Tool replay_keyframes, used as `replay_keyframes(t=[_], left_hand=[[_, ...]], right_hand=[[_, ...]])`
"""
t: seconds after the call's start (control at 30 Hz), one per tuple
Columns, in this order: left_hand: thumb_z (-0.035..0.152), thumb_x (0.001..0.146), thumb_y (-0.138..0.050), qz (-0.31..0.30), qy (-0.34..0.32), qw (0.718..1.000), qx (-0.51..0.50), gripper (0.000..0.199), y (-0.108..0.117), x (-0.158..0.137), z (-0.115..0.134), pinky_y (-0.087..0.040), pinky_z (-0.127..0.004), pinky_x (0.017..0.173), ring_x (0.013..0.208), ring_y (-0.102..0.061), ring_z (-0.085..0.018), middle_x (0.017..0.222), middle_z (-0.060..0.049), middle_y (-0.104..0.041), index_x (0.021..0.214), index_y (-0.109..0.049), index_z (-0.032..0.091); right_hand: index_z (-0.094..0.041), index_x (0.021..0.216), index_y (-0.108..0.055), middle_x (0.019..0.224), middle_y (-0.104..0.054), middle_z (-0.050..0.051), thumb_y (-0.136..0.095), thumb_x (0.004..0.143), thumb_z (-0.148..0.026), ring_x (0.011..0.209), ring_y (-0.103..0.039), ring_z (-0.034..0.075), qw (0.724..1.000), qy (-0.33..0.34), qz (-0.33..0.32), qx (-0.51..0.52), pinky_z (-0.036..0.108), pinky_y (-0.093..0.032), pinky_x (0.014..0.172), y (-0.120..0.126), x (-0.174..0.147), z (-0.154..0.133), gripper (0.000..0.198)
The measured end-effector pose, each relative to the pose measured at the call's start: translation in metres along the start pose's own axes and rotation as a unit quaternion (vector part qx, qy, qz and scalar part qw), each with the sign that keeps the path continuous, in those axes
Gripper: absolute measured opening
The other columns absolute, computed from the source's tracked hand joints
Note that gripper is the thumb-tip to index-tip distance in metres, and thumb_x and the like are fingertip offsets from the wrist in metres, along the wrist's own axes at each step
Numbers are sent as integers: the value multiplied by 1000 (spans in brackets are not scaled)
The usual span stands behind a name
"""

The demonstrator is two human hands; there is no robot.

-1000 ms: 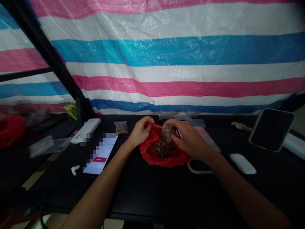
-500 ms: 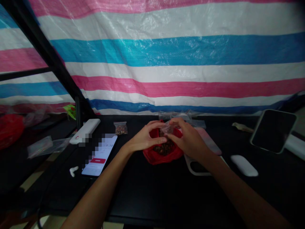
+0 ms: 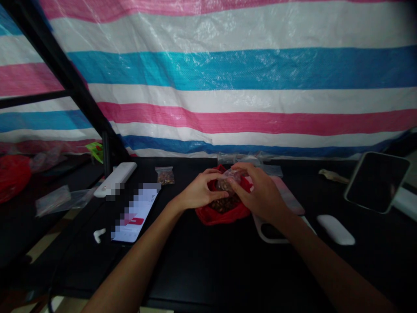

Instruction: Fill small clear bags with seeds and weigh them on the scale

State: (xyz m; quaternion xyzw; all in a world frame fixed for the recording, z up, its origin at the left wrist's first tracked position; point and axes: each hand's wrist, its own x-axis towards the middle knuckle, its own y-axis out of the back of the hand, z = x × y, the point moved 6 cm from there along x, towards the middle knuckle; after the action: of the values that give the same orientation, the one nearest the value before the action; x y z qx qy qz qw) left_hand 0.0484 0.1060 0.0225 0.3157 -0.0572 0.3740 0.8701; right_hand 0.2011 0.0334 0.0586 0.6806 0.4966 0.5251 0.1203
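L hand (image 3: pixel 202 192) thumb+fingers round small clear plastic baggie (image 3: pixel 225 184) | R hand (image 3: pixel 260 193) pinching its upper R side | baggie just over open red plastic bag (image 3: pixel 224 218) w/ small brown pcs (image 3: pixel 222 205), on flat blk tabletop (image 3: pixel 202 261)

Could not tell grip of left hand (image 3: pixel 203 190) on clear bag (image 3: pixel 239 174); lost some fingertips there. Could not separate clear bag's lower end from brown pieces (image 3: pixel 223 205), too small and dim to count. Lost sides of red bag (image 3: pixel 210 218) behind left hand and right hand (image 3: pixel 260 189). Found phone (image 3: pixel 135 232) and white bar (image 3: pixel 125 171) partly pixelated. Lost second red bag (image 3: pixel 14 178) past left edge, white object (image 3: pixel 405 202) behind standing phone (image 3: pixel 378 182) and past right edge.
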Motion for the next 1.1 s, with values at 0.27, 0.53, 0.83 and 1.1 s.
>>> replay_keyframes(t=[0.27,0.53,0.83,1.1], left_hand=[[31,74,-90,-4,-4,1000,-5,52,2,0,3,-45,-45,115,129,-60,-27,131,-12,-69,123,-74,22],[32,76,-90,6,-3,1000,-10,55,4,0,-1,-43,-49,118,134,-58,-28,137,-12,-66,127,-73,26],[25,83,-83,54,-4,999,5,21,10,2,0,-49,-43,108,119,-64,-24,117,-9,-74,104,-79,21],[39,88,-76,31,0,999,-27,36,18,0,7,-46,-44,111,122,-64,-26,129,-10,-71,120,-72,21]], right_hand=[[-25,118,-63,113,-75,8,-63,94,-27,103,-70,26,999,10,1,49,42,-53,93,5,1,-5,24],[-25,120,-62,116,-72,8,-63,95,-28,106,-68,25,997,19,2,74,42,-53,94,5,1,-4,25],[-24,121,-61,115,-71,9,-61,96,-25,107,-67,25,996,54,17,62,41,-53,93,7,1,-7,24],[-24,114,-62,113,-73,8,-59,98,-24,106,-68,24,994,73,61,44,40,-52,92,16,2,-7,17]])
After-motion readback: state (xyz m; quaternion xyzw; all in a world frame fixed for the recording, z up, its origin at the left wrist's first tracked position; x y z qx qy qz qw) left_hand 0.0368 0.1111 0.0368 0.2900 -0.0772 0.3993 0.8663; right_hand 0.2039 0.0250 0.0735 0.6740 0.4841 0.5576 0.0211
